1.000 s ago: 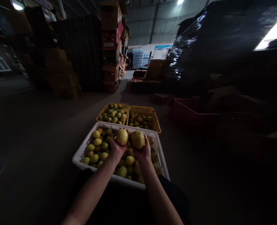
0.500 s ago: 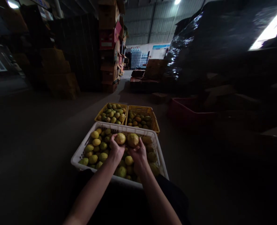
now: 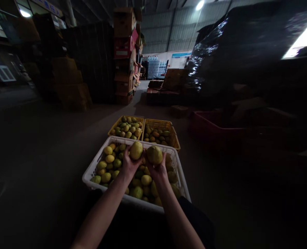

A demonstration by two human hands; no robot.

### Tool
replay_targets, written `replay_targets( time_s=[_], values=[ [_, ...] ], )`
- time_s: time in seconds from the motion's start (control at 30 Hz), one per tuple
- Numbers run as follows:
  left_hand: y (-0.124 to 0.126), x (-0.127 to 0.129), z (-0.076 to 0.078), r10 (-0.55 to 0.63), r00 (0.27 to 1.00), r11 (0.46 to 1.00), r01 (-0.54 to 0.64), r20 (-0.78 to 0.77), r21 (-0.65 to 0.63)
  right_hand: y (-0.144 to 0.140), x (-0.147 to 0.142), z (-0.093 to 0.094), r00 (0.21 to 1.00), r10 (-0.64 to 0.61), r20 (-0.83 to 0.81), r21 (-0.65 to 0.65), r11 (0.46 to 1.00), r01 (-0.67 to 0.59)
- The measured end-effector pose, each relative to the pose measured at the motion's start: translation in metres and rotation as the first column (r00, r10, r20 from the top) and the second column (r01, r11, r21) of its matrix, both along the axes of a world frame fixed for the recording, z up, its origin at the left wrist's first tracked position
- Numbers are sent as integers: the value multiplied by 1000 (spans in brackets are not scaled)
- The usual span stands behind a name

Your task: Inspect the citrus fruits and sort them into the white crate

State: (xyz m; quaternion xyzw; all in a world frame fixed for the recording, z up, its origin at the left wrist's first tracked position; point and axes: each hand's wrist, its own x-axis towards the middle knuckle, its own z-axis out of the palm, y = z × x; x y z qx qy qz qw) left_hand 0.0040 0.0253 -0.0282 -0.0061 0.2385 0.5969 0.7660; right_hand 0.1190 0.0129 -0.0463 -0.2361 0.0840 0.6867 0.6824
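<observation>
My left hand (image 3: 128, 166) is wrapped round a yellow-green oval fruit (image 3: 136, 150), whose kind I cannot make out for certain. In my right hand (image 3: 158, 171) sits a second, rounder yellow-green fruit (image 3: 154, 155). Both fruits are held up side by side, a small gap between them, over the far half of a white plastic crate (image 3: 89, 170). Under and around my hands the crate holds many similar fruits (image 3: 106, 177), some yellow and some greener. My forearms hide part of the crate's near side.
Two yellow crates of fruit, a left one (image 3: 114, 127) and a right one (image 3: 174, 136), stand just beyond the white crate. A red bin (image 3: 207, 121) is on the right. Stacked cartons (image 3: 123, 52) rise ahead; a film-wrapped stack (image 3: 220, 52) stands at the right.
Both hands have raised their fruits slightly. The left fruit has turned more upright, and the right one has been turned in the hand. The whole view has shifted a little.
</observation>
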Motion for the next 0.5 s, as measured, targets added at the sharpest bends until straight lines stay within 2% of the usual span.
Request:
replay_targets(
  time_s=[0.1,0.23,0.4,0.5],
  values=[
    [-6,-3,9,20,997,999,-16,80,-50,-1,1,-1,999,38,37,-55,998,-36],
    [-11,-10,11,86,977,994,-71,194,-86,-4,0,0,996,71,59,-92,994,-65],
    [-16,-18,12,21,945,993,18,327,-115,-6,-3,3,995,73,69,-70,995,-68],
    [-19,-21,14,-44,939,993,79,341,-90,-6,-3,5,996,70,55,-79,995,-65]
  ],
)
